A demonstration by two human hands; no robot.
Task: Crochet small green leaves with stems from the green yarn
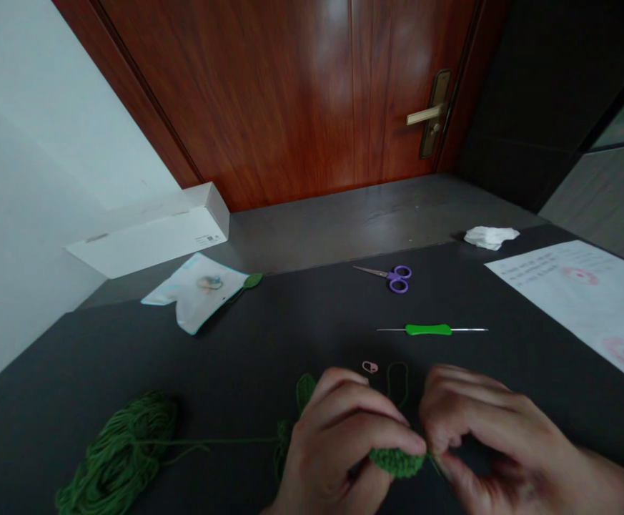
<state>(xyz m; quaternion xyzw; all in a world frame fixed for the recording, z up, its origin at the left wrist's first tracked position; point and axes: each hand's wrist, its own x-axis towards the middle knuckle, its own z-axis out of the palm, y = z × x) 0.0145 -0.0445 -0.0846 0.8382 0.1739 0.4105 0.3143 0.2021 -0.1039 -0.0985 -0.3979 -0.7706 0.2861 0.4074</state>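
Note:
A small piece of green crochet work (399, 463) is pinched between the thumb and fingers of my left hand (338, 436). Beside it, my right hand (494, 433) is closed with its fingertips on a green yarn strand at the piece's right edge. Another crocheted leaf shape (305, 390) shows behind my left hand, partly covered by it. From the skein of green yarn (124, 454) at lower left, a strand runs right toward my left hand. A loop of yarn (398, 383) lies on the table between my hands, near a pink stitch marker (369, 367).
Beyond my hands lie a green-handled crochet hook (428, 330) and purple scissors (397, 279). A white pouch (199, 290) with a green leaf (252, 280) and a long white box (156, 232) are at left. A printed sheet (585, 300) and crumpled tissue (491, 237) are at right.

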